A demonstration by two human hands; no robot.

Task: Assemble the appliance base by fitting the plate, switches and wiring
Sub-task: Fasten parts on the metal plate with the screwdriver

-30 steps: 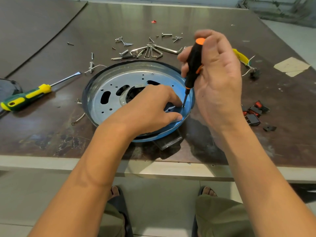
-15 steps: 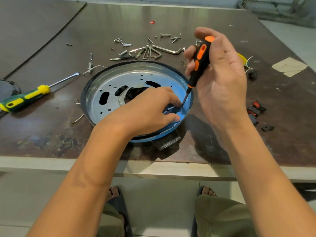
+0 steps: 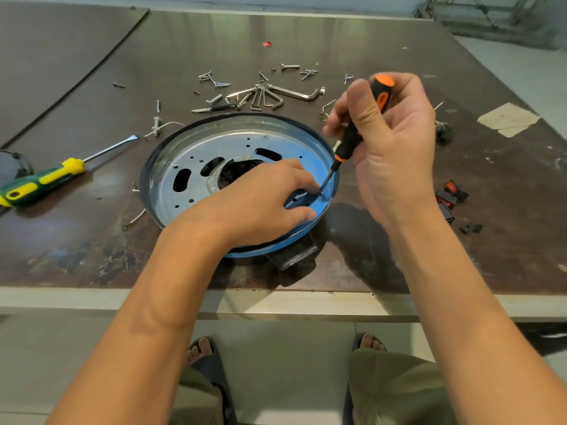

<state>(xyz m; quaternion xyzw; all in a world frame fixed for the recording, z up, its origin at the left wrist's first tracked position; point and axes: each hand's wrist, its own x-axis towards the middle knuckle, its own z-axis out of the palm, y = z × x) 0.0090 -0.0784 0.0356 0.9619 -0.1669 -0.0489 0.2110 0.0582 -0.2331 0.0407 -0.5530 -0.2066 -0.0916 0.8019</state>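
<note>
since a second ago the right hand (image 3: 395, 148) has leaned the small black-and-orange screwdriver (image 3: 346, 145) over, so its orange cap now points up and to the right, while the tip has stayed at about the same spot. the left hand (image 3: 260, 204) has hardly shifted.

head view: the round blue-rimmed appliance base (image 3: 147, 179) lies on the dark brown table (image 3: 306, 35), near its front edge, with the silver perforated metal plate (image 3: 196, 167) seated inside it. the right hand's fingers and thumb are wrapped round the screwdriver handle, and the blade slants down and left to the plate's right side. the left hand rests on the plate, fingers curled, index fingertip right at the blade's tip, thumb by the blue rim; whether it pinches anything there i cannot tell.

left of the base lies a green-and-yellow flat screwdriver (image 3: 40, 182). behind the base are a bunch of steel hex keys (image 3: 270, 96) and scattered loose screws (image 3: 214, 81). right of the right wrist sit black rocker switches with red faces (image 3: 451, 194), and a tan scrap of paper (image 3: 509, 119) lies further back.
</note>
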